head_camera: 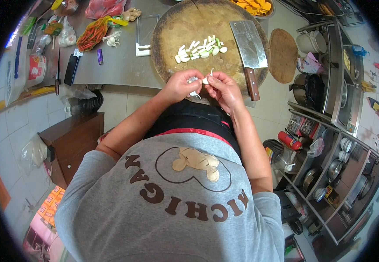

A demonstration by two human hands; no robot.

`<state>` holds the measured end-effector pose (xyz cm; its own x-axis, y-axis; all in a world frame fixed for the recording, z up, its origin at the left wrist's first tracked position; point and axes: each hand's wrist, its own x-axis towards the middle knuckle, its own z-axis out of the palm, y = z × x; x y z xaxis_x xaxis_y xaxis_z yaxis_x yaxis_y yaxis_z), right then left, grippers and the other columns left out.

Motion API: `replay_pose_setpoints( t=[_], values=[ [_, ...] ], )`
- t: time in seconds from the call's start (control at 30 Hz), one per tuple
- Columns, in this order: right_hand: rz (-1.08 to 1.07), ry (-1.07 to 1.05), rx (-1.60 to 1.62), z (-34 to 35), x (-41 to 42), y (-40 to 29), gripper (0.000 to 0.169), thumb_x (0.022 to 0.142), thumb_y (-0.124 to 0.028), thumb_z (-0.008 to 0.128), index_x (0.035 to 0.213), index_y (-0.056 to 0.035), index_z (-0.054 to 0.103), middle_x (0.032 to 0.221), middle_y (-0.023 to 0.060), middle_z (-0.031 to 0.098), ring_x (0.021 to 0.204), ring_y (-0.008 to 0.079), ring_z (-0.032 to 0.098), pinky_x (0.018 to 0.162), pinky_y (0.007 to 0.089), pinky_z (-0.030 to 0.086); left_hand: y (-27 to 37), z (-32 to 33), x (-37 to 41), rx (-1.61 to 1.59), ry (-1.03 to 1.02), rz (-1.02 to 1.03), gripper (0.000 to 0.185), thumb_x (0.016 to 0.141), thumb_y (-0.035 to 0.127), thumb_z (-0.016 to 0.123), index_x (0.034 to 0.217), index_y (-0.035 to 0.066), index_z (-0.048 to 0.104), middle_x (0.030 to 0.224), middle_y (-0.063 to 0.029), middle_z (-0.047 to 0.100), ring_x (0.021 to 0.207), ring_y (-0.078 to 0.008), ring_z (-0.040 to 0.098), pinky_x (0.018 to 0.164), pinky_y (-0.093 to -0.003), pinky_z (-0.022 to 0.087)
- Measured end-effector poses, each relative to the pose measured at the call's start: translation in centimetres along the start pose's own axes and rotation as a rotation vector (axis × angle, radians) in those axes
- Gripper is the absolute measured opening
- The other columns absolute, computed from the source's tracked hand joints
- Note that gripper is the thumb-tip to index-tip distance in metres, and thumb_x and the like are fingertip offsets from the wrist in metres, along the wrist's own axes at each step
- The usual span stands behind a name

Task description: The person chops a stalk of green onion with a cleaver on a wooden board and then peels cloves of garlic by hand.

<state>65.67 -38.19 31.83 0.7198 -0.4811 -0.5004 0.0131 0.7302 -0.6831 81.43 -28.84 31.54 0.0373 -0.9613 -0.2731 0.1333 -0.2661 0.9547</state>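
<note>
Both my hands meet over the near edge of a round wooden chopping block (189,19). My left hand (183,85) is closed on garlic with papery skin; a pale tip (194,95) pokes out below its fingers. Between the fingertips of my right hand (223,88) is a garlic clove (205,80), which the left fingertips touch too. Farther in on the block lie cut white and green stalk pieces (200,49) with several peeled garlic cloves (185,59). A cleaver (249,46) rests flat at the block's right side, its wooden handle (251,83) towards me.
Left on the steel counter (120,65) are a garlic bulb (112,39), ginger (131,14), a net bag of red chilies (92,32), a purple lighter (100,56) and a knife (57,82). A bowl of orange slices (255,6) stands behind the block. Metal shelves (327,137) line the right.
</note>
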Motion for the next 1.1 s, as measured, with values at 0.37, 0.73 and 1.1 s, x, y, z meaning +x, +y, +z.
replay_pose_setpoints(
  t=[0.37,0.73,1.1],
  values=[
    [0.069,-0.003,0.068,-0.2,0.0,0.2,0.009,0.087,-0.012,0.059,0.090,-0.0037,0.058,0.073,0.0023,0.060,0.057,0.0061,0.053,0.049,0.0167,0.042,-0.9,0.5,0.0,-0.003,0.057,0.028,0.009,0.084,0.010,0.050,0.087,0.004,0.057,0.064,0.0021,0.053,0.052,-0.0042,0.045,0.045,-0.0199,0.035],
    [0.121,-0.001,0.101,-0.3,-0.1,0.3,0.007,0.087,-0.012,0.058,0.087,-0.0044,0.058,0.071,0.0019,0.059,0.057,0.0061,0.053,0.049,0.0161,0.042,-0.9,1.1,-0.2,-0.032,0.083,0.041,0.008,0.084,0.010,0.050,0.085,0.004,0.056,0.062,0.0018,0.052,0.050,-0.0041,0.044,0.043,-0.0199,0.033],
    [0.172,0.005,0.196,-0.4,-0.1,0.6,0.008,0.086,-0.012,0.059,0.088,-0.0050,0.058,0.068,0.0019,0.058,0.054,0.0064,0.051,0.045,0.0166,0.040,-0.8,1.1,-0.5,-0.124,0.075,-0.041,0.009,0.082,0.009,0.051,0.082,0.002,0.056,0.064,-0.0006,0.053,0.057,-0.0064,0.047,0.050,-0.0222,0.037]
  ],
)
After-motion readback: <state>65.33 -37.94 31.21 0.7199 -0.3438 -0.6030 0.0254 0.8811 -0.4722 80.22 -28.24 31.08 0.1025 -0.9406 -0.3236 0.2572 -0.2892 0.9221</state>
